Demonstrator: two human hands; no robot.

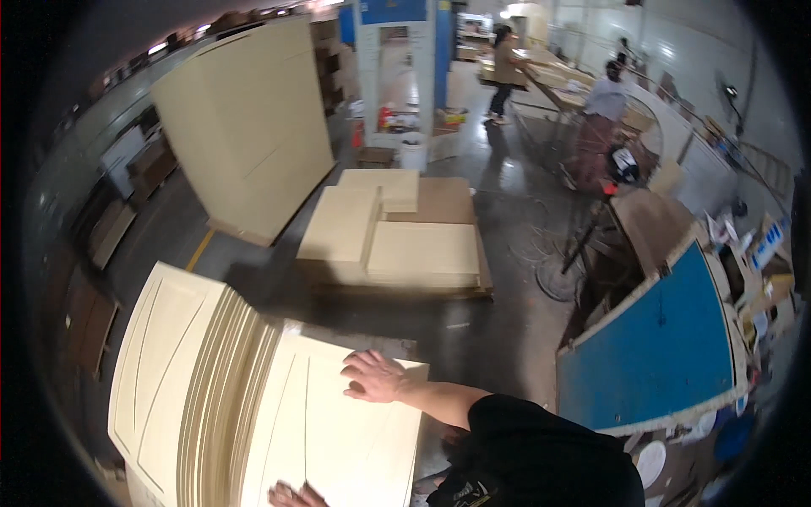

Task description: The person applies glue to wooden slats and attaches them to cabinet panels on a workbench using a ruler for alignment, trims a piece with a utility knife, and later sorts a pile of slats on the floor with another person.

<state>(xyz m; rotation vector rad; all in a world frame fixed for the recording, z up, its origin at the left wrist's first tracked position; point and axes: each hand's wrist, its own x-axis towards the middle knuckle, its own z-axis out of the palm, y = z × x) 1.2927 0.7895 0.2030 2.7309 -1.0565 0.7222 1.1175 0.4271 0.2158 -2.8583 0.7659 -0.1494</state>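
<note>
My right hand (373,377) lies flat near the far edge of a cream panel (338,422), its fingers spread. At the lower edge of the view, my left hand (296,495) rests on the same panel, fingers apart; the picture cuts off the rest of it. Thin dark lines run along the panel's face. Directly to its left stands a fanned stack of similar cream panels (169,355), several edges showing side by side. Neither hand grips anything that I can see.
Ahead, cream boards (422,249) lie stacked on a low base. A tall cream stack (245,127) stands behind left. On the right are a blue-topped table (659,346) and a floor fan (562,275). Two people (504,72) are farther off, by a long workbench.
</note>
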